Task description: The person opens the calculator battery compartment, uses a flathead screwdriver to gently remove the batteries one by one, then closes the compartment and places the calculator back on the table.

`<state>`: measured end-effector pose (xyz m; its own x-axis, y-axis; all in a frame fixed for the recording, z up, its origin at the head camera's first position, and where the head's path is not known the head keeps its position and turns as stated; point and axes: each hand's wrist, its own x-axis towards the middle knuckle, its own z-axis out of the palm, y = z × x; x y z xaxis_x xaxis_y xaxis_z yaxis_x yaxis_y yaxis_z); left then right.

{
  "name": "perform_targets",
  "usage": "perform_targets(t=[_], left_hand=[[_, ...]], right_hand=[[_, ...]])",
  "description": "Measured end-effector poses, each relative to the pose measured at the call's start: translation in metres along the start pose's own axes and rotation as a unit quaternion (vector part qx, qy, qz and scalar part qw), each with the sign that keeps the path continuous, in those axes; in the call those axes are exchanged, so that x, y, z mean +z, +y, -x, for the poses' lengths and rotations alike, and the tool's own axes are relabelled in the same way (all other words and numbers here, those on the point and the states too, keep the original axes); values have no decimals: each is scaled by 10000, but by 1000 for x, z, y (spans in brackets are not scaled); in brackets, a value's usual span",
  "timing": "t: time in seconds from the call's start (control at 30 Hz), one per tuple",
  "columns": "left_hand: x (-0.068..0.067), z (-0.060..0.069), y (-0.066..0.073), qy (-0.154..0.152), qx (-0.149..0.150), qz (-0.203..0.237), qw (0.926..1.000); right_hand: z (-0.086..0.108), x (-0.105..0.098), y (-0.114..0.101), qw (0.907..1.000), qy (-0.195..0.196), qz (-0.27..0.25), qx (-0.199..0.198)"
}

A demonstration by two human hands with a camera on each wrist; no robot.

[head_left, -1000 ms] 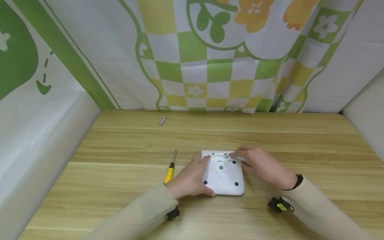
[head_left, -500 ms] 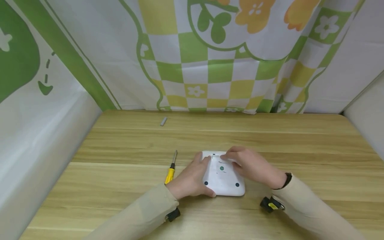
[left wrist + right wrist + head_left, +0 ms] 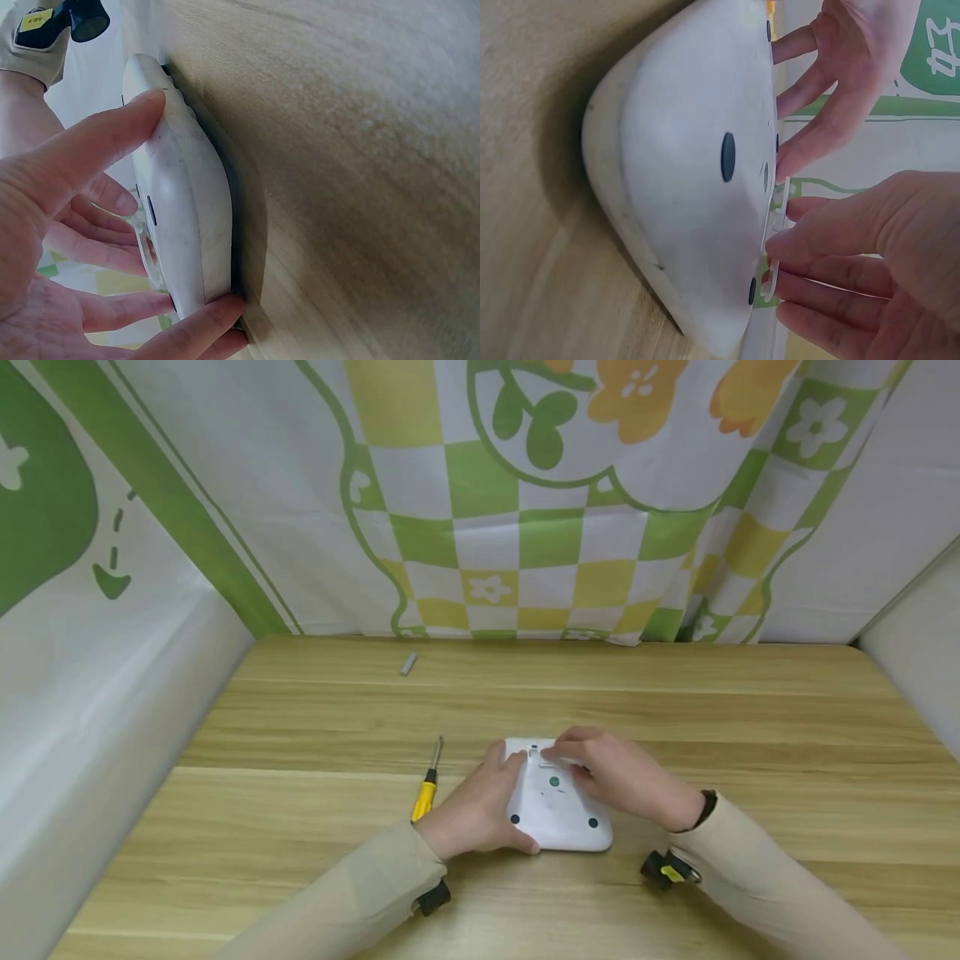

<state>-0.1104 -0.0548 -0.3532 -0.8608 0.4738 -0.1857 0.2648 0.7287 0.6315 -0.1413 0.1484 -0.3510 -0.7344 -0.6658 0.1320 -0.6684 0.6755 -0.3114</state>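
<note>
A white, round-cornered device (image 3: 558,831) with dark round feet lies underside up on the table. My left hand (image 3: 476,797) grips its left side, thumb at the near edge and fingers at the far end. With my right hand (image 3: 626,777) I pinch a thin white battery cover (image 3: 774,277) between thumb and fingers. In the head view the battery cover sits over the slot near the device's far edge, tilted up from the surface in the wrist views. My right fingers hide part of the slot, so its contents cannot be told.
A yellow-handled screwdriver (image 3: 425,793) lies left of the device, beside my left wrist. Farther back rests a small grey bar (image 3: 408,664). A patterned curtain (image 3: 551,539) hangs along the back edge of the wooden table (image 3: 750,718).
My right hand has moved left with the battery cover, from the device's right corner to over the slot. The left hand keeps its grip and the device stays in place.
</note>
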Motion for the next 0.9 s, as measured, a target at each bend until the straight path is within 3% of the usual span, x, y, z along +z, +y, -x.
perform_targets(t=[0.27,0.9], left_hand=[[0,0,1,-17,-79,-103,9999],[0,1,1,-55,-164,-231,9996]], right_hand=[[-4,4,0,9999,-51,-52,-70],[-7,2,-7,9989,-330,-115,299]])
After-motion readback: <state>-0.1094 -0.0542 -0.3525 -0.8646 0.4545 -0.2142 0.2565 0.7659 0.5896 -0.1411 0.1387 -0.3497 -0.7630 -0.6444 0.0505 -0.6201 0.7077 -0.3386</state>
